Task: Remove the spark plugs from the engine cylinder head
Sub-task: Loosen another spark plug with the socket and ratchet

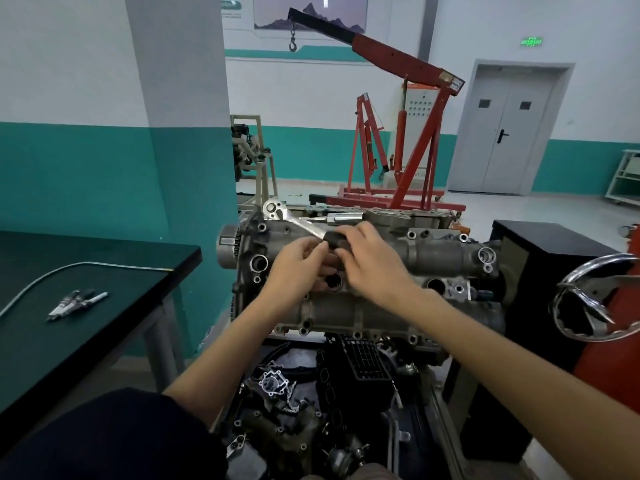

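Note:
The grey engine cylinder head sits in front of me on a stand, with open round spark plug wells along its top. A chrome ratchet wrench lies slanted over the head, its black grip toward me. My right hand wraps round that black grip. My left hand meets it from the left, its fingers curled and its thumb against the grip's end, just above the middle well. Two or three spark plugs lie on the green table to the left.
A chrome socket extension lies on the far side of the head. A grey hose curves over the table. Loose engine parts fill the frame below the head. At the right are a black cabinet and a chrome emblem; a red engine crane stands behind.

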